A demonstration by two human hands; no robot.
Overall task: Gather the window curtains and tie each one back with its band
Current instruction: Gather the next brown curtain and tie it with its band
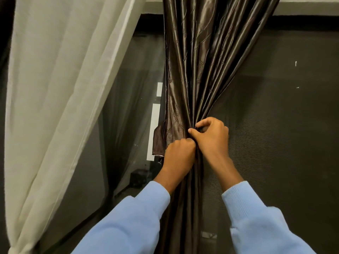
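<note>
At the centre of our view, we clutch the gathered brown curtain (192, 70) with both fists.
Our left hand (178, 154) is curled tight round the bunched folds. Our right hand (211, 138), touching it at its 1 o'clock, pinches the same folds between bent fingers and thumb. The brown curtain falls from 12 o'clock and narrows into our grip. Its band (159, 138) lies against the bundle at 10 o'clock of the left hand, one end jutting out; we cannot tell whether either hand holds it. A white curtain (55, 88) drapes at 9 o'clock.
</note>
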